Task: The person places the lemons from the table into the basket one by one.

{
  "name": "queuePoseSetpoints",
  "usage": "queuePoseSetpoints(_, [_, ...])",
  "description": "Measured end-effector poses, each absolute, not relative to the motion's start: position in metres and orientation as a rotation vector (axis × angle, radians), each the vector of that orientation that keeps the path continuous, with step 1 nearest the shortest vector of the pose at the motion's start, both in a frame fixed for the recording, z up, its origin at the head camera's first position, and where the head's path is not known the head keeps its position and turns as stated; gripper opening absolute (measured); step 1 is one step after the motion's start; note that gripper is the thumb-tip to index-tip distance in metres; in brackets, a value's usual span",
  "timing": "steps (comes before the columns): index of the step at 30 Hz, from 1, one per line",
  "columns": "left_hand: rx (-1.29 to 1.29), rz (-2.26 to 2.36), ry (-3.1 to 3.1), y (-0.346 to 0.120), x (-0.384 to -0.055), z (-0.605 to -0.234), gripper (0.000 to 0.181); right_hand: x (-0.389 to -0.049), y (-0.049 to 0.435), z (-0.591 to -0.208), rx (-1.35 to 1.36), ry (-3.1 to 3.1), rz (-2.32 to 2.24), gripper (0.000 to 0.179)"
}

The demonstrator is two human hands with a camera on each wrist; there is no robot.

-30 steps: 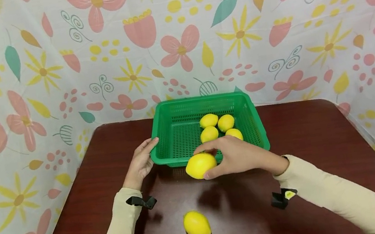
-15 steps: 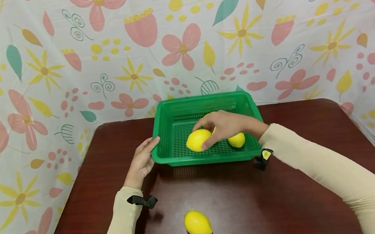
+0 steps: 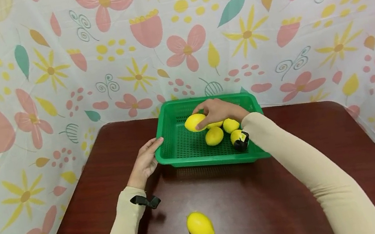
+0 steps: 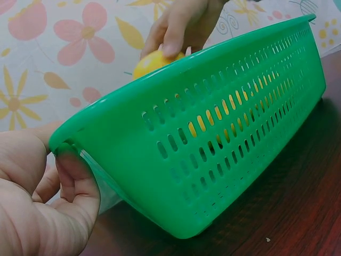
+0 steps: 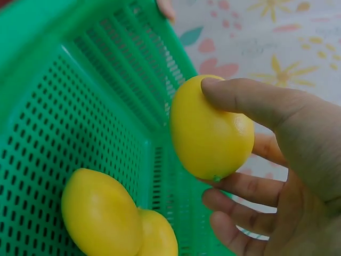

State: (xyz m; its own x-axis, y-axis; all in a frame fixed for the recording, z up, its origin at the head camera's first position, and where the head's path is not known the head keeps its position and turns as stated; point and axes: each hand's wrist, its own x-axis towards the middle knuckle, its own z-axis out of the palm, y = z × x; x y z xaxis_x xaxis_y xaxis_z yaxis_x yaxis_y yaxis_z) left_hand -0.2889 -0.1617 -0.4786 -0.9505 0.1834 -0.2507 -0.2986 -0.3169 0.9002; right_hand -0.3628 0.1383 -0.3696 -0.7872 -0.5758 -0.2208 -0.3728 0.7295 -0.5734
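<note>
My right hand (image 3: 217, 111) grips a yellow lemon (image 5: 210, 130) between thumb and fingers, over the back middle of a green plastic basket (image 3: 187, 161). Several other lemons lie in the basket's right half, among them a front lemon (image 3: 214, 136) below the held one. At the basket's left front corner, my left hand (image 3: 145, 161) holds the rim, its fingers curled under the edge in the left wrist view. One more lemon (image 3: 200, 225) lies on the table in front of the basket.
The dark brown wooden table (image 3: 262, 208) runs back to a flower-printed cloth (image 3: 182, 18) hanging behind and at the sides. Black straps with small cameras sit on both wrists, the left strap (image 3: 146, 201) close over the table.
My right hand has carried the lemon from in front of the basket's near rim to over its back part. The left hand stays on the rim, and the table lemon has not moved.
</note>
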Motion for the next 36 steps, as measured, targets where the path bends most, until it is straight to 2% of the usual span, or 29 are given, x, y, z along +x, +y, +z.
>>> queuePoseSetpoints(15, [-0.152,2.341,1.631,-0.162,-0.291,-0.48,0.043,-0.407,0.132,-0.405,-0.609,2.535,-0.822,0.067])
queuePoseSetpoints(36, [-0.151,2.358,1.59,-0.163,-0.291,-0.482,0.042,-0.417,0.115,-0.438,-0.485,2.64,-0.764,0.065])
